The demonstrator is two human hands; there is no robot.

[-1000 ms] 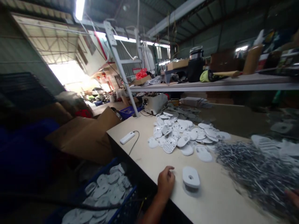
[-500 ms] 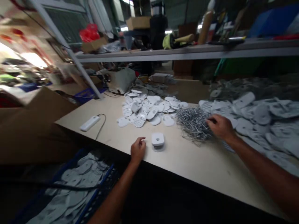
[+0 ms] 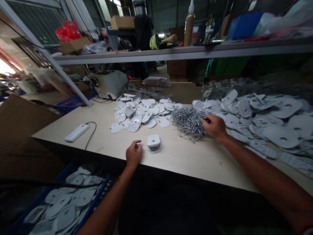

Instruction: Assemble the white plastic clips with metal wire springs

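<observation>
A heap of thin metal pins (image 3: pixel 189 122) lies on the wooden table (image 3: pixel 178 156). My right hand (image 3: pixel 215 126) is at the heap's right edge with its fingers pinched; what is between them, if anything, is too small to make out. Near the table's front edge rests my left hand (image 3: pixel 134 153), its fingers curled and the index finger partly out, touching no part. Just right of it stands a small white assembly (image 3: pixel 154 143), a rounded square top with a hole over a wider base. White flat plastic parts (image 3: pixel 135 123) are piled behind it.
A large pile of white and grey parts (image 3: pixel 280 133) covers the right side. At left lies a white power strip (image 3: pixel 77 133) with a cable. A blue crate (image 3: pixel 94 199) of parts sits below the edge, beside a cardboard box (image 3: pixel 26 130). A shelf (image 3: pixel 151 58) spans the back.
The camera view has turned right, so the scene appears shifted left. Both hands keep nearly the same places beside the assembly and the pin heap.
</observation>
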